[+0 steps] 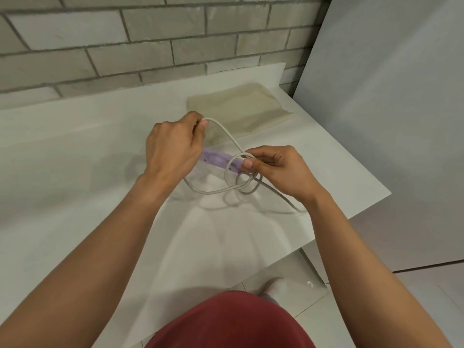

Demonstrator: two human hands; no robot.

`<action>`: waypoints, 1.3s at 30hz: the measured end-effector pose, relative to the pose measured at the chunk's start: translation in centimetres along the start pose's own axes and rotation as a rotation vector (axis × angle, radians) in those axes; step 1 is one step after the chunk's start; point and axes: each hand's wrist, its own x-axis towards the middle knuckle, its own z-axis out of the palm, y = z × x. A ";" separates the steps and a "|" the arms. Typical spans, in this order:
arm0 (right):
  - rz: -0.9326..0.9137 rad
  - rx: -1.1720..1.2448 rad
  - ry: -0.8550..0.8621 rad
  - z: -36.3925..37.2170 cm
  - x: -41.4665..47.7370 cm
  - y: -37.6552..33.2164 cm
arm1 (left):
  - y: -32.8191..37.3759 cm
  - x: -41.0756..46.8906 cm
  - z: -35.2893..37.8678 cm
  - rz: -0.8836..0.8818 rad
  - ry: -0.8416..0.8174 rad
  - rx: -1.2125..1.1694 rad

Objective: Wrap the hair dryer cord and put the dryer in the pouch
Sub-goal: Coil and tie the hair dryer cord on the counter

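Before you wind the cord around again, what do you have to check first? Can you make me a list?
1. Left hand grips the cord: ok.
2. Right hand pinches the loops at the purple dryer: ok.
3. Cord free of tangles: cannot tell, loops cross under the dryer.
4. Plug in sight: not ok, the cord runs out of view behind the right wrist.
5. Pouch lies close by on the table: ok.
6. Pouch open: cannot tell.
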 end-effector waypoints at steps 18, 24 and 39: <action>-0.095 -0.147 0.084 -0.5 0.8 0.4 | 0.9 0.7 0.8 0.619 -0.088 0.188; -0.077 -0.081 0.091 -0.3 0.6 0.9 | 1.4 0.9 1.6 0.684 -0.130 0.130; -0.005 -0.099 0.097 0.0 0.5 1.0 | 1.4 1.0 -1.7 0.233 0.255 -0.027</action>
